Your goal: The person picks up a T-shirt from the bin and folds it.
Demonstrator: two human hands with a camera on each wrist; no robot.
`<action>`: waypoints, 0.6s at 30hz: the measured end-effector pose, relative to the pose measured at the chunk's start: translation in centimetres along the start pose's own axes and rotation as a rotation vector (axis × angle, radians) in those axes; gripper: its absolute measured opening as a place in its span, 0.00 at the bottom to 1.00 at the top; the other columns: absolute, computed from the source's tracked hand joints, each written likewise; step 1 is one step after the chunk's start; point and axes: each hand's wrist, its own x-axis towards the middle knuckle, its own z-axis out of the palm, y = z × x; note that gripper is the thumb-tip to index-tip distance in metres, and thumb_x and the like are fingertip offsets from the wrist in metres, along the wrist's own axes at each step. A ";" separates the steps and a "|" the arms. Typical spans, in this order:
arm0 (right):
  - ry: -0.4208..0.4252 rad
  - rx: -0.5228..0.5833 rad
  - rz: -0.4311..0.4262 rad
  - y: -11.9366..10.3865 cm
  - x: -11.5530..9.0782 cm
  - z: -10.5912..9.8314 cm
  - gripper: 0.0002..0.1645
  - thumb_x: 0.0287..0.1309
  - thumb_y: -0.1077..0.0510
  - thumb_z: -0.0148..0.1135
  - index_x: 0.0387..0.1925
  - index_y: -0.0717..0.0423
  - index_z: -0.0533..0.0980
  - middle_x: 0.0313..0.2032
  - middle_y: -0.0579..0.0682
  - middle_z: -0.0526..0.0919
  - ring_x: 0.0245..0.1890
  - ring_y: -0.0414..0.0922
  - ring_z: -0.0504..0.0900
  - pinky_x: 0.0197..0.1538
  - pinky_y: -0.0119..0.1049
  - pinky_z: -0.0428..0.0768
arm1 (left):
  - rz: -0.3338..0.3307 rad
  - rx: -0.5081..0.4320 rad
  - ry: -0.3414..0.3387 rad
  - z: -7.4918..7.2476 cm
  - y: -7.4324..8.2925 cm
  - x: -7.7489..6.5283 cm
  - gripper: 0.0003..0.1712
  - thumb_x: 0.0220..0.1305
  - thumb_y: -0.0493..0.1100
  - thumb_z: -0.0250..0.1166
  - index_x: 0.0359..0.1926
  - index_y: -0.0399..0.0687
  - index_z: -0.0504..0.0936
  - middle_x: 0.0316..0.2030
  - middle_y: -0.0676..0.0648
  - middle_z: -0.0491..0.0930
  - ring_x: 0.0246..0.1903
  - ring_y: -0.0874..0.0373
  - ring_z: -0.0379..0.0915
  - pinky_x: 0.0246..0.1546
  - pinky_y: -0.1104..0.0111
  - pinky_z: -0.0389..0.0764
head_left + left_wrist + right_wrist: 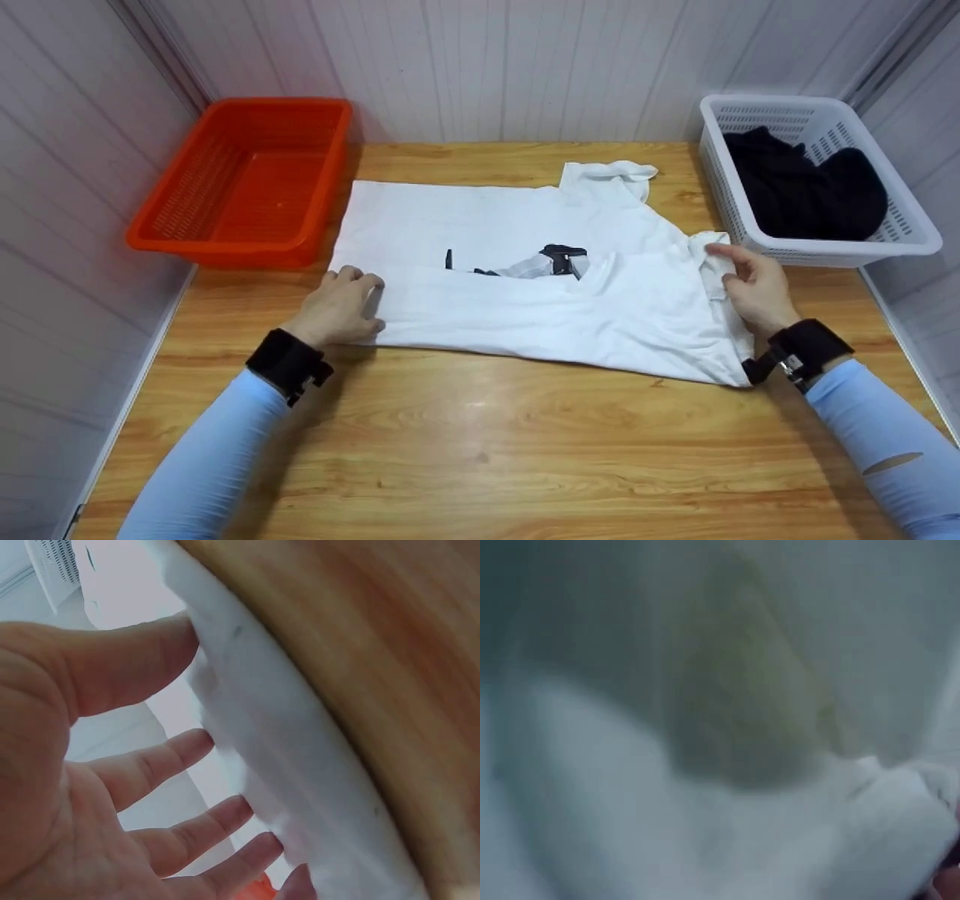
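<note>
A white T-shirt (465, 217) lies flat, its near side folded over toward the middle and partly covering a black and grey print (562, 259). My left hand (334, 304) is at the left end of the folded strip, fingers spread; in the left wrist view the thumb and fingertips touch the cloth edge (277, 720). At the right end, my right hand (761, 292) touches the bunched neckline (712, 251) with an extended index finger, the thumb standing apart. Blurred white cloth (742, 840) fills much of the right wrist view, where that hand is mostly hidden.
An orange basket (330, 161) stands at the back left. At the back right, a white basket (817, 251) contains dark clothing (810, 187). White panel walls (510, 71) enclose the wooden table (480, 435) at the back and sides.
</note>
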 end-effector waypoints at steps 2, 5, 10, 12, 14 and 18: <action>-0.051 -0.155 0.018 -0.2 -0.5 -0.4 0.38 0.64 0.71 0.50 0.77 0.68 0.74 0.69 0.72 0.83 0.58 0.45 0.85 0.60 0.32 0.82 | 0.004 0.012 -0.004 -0.2 0.1 0.0 0.42 0.68 0.48 0.75 0.79 0.41 0.75 0.75 0.26 0.70 0.71 0.28 0.67 0.70 0.32 0.79; -0.124 -0.382 0.012 -0.6 -1.3 -0.7 0.39 0.69 0.65 0.47 0.80 0.69 0.69 0.69 0.80 0.77 0.57 0.76 0.82 0.57 0.68 0.83 | 0.007 0.026 -0.017 -0.4 0.1 0.0 0.44 0.68 0.49 0.75 0.80 0.42 0.73 0.76 0.25 0.68 0.71 0.27 0.66 0.68 0.31 0.80; -0.051 -0.517 -0.058 -1.9 -2.1 -0.6 0.32 0.79 0.57 0.50 0.78 0.63 0.72 0.72 0.75 0.73 0.50 0.85 0.81 0.47 0.82 0.79 | 0.024 0.017 -0.021 -0.8 0.0 0.6 0.48 0.64 0.50 0.72 0.82 0.41 0.70 0.81 0.24 0.62 0.76 0.22 0.61 0.71 0.26 0.75; -0.040 -0.534 -0.142 -2.3 -1.7 -0.5 0.29 0.79 0.59 0.51 0.76 0.62 0.74 0.71 0.73 0.75 0.43 0.82 0.84 0.40 0.78 0.81 | 0.043 0.001 -0.008 -0.8 0.0 1.3 0.48 0.68 0.53 0.71 0.84 0.41 0.68 0.84 0.24 0.58 0.80 0.20 0.57 0.75 0.24 0.70; -0.093 -0.572 -0.221 -2.6 -1.1 -0.4 0.28 0.78 0.60 0.53 0.74 0.63 0.76 0.69 0.72 0.78 0.45 0.79 0.86 0.41 0.76 0.83 | 0.055 -0.015 -0.013 -0.7 0.0 2.1 0.50 0.72 0.57 0.71 0.87 0.43 0.64 0.88 0.25 0.53 0.83 0.18 0.51 0.80 0.23 0.62; -0.239 -0.691 -0.265 -2.9 0.0 -0.4 0.22 0.78 0.58 0.52 0.61 0.67 0.82 0.60 0.72 0.86 0.48 0.74 0.88 0.41 0.73 0.87 | 0.043 0.005 -0.089 -0.6 0.3 3.2 0.57 0.73 0.65 0.70 0.90 0.46 0.56 0.89 0.25 0.46 0.86 0.15 0.44 0.83 0.24 0.56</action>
